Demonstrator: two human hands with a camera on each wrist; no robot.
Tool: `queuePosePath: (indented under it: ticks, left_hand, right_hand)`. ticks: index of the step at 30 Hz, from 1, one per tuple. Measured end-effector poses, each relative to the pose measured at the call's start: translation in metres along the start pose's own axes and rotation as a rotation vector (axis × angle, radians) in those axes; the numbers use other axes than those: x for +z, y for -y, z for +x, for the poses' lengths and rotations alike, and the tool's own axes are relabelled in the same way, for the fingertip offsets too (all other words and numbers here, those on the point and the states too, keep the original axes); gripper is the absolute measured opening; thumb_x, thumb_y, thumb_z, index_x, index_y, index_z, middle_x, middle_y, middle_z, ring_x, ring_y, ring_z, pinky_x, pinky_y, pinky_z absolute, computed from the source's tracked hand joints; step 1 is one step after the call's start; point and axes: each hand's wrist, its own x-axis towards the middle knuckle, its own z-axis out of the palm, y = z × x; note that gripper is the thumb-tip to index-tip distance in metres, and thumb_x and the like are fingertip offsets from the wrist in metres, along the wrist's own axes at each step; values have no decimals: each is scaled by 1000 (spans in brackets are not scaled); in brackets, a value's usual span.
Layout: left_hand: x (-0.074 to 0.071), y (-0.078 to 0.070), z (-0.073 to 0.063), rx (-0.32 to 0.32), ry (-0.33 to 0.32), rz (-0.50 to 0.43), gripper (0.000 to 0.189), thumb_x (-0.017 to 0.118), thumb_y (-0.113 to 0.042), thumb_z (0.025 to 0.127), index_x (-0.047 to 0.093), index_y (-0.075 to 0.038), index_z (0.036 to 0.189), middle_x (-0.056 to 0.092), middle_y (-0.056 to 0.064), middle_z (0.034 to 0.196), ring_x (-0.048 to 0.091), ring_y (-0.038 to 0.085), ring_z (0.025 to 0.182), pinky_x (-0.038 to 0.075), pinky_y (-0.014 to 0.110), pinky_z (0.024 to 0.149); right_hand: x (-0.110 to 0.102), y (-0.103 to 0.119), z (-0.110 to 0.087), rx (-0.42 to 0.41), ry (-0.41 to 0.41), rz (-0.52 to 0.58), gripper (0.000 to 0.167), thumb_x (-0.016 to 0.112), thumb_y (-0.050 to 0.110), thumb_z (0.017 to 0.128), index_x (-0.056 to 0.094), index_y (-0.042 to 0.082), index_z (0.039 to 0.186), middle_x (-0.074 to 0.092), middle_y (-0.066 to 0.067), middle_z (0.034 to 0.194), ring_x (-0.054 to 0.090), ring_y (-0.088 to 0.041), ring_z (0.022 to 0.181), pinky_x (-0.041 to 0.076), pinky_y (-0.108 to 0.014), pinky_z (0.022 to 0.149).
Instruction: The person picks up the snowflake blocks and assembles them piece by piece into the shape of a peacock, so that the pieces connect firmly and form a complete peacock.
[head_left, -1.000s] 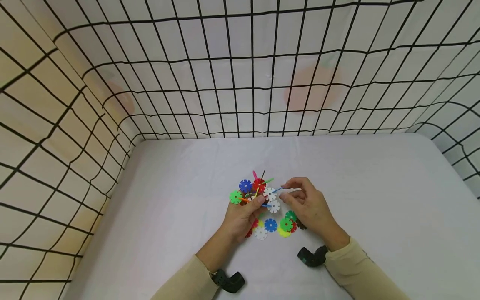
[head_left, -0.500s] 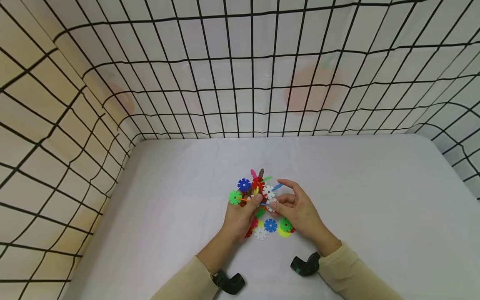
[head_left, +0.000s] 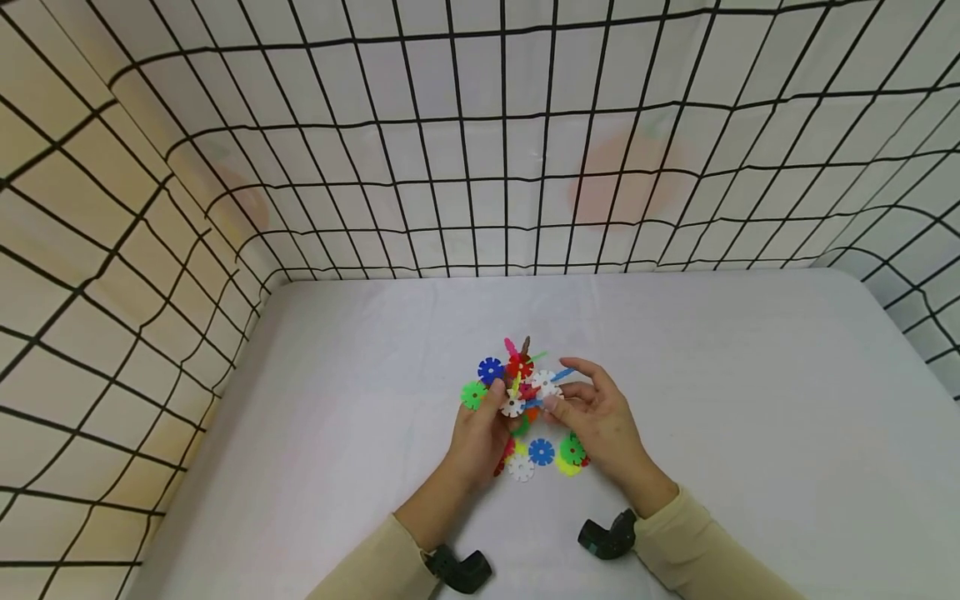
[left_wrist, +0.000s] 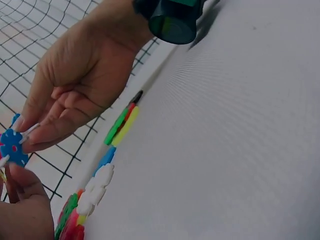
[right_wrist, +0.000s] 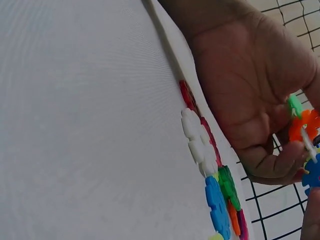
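Observation:
A cluster of joined, notched plastic snowflake discs [head_left: 512, 404] is held up over the table's middle, in white, red, blue, green and other colours. My left hand [head_left: 474, 437] grips its left side, thumb on top near the dark blue disc [head_left: 491, 371]. My right hand [head_left: 606, 425] pinches the right side at the white and blue discs, its index finger by a blue disc [head_left: 563, 374] seen edge-on. A blue disc [left_wrist: 12, 146] sits at my right fingertips in the left wrist view. An orange disc [right_wrist: 303, 126] shows by my left fingers in the right wrist view. Fingers hide the cluster's underside.
Loose discs lie on the white table [head_left: 360, 375] below the cluster: a blue disc [head_left: 542, 452], a white disc [head_left: 521, 467], a green disc [head_left: 573, 450] and several others. Black wire mesh [head_left: 506, 179] encloses the far edge and sides.
My right hand has moved left and taken hold of the cluster's right side. My left thumb has shifted up and left, and the cluster has turned slightly.

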Motion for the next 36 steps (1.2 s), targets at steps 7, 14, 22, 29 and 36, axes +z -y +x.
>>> queuePosePath:
  ticks: [7, 14, 22, 29, 36]
  left_hand:
    - [-3, 0, 4, -9, -25, -187, 29, 62, -13, 102, 54, -3, 129, 72, 0, 114, 74, 12, 100, 61, 28, 88]
    - [-3, -1, 5, -61, -56, -254, 35, 64, -6, 99, 54, -4, 133, 73, 4, 118, 75, 18, 107, 60, 31, 89]
    - [-3, -1, 5, -49, -30, -255, 30, 64, -8, 100, 54, -7, 129, 72, 3, 117, 74, 18, 108, 61, 31, 89]
    - [-6, -1, 6, 31, -49, -288, 29, 58, -8, 103, 51, -12, 131, 72, 1, 119, 74, 18, 108, 61, 35, 88]
    - [-8, -2, 7, 64, -78, -345, 23, 56, -7, 102, 53, -17, 123, 72, -5, 107, 72, 13, 103, 61, 40, 90]
  right_hand:
    - [-1, 1, 0, 10, -107, 31, 58, 71, 7, 96, 43, 5, 146, 64, 1, 102, 75, -5, 87, 60, -20, 82]
    - [0, 1, 0, 44, -127, 55, 37, 70, 9, 96, 55, -2, 128, 68, 7, 101, 75, -7, 89, 60, -20, 83]
    - [0, 2, 1, 46, -97, 60, 36, 71, 9, 96, 54, -1, 127, 68, 7, 88, 75, -7, 85, 60, -20, 81]
    - [-4, 1, 3, 39, -4, -156, 49, 73, 23, 96, 52, 9, 137, 73, -12, 112, 73, -13, 94, 57, -17, 84]
    - [-8, -5, -1, -102, 280, -728, 32, 89, 37, 77, 76, 24, 103, 67, 9, 102, 51, -15, 104, 48, -31, 85]
